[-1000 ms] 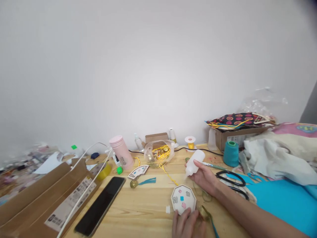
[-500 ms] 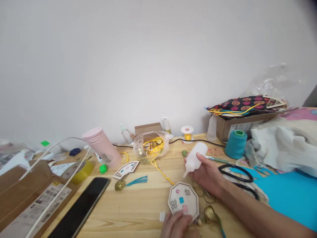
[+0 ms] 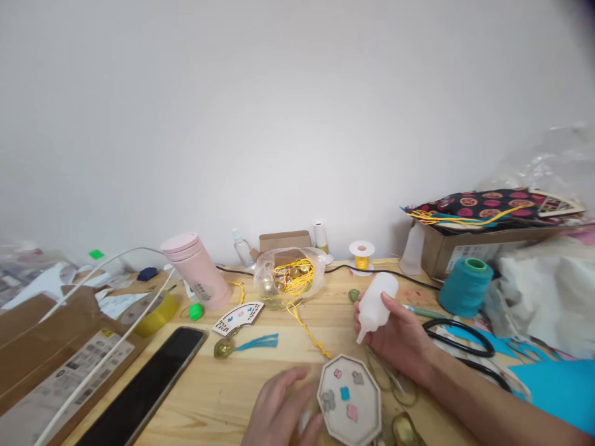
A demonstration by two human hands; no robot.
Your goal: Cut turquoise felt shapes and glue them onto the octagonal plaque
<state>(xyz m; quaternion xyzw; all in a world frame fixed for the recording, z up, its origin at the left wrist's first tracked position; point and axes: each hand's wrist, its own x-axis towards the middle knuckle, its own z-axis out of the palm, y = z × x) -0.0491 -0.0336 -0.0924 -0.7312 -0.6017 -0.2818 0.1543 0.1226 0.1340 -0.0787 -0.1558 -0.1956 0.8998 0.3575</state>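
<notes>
My right hand is closed around a white plastic squeeze bottle, tilted so its nozzle points down and left. Below the nozzle lies an octagonal wooden plaque with small pink, grey and blue flower-shaped pieces on it. A braided yellow cord runs from the plaque's top. My left hand is low beside the plaque's left edge, slightly blurred, fingers bent and apart. Between its thumb and fingers a small white piece shows in part; I cannot tell whether they touch it.
To the left are a phone, a pink tumbler, yellow tape and a cardboard box. A fan-shaped ornament and a bag of yellow cords lie mid-table. At right stand a teal thread cone and black-handled scissors.
My left hand has let go of the plaque's lower edge and moved left to the small white piece. The bottle stays tilted in my right hand. The view has shifted slightly.
</notes>
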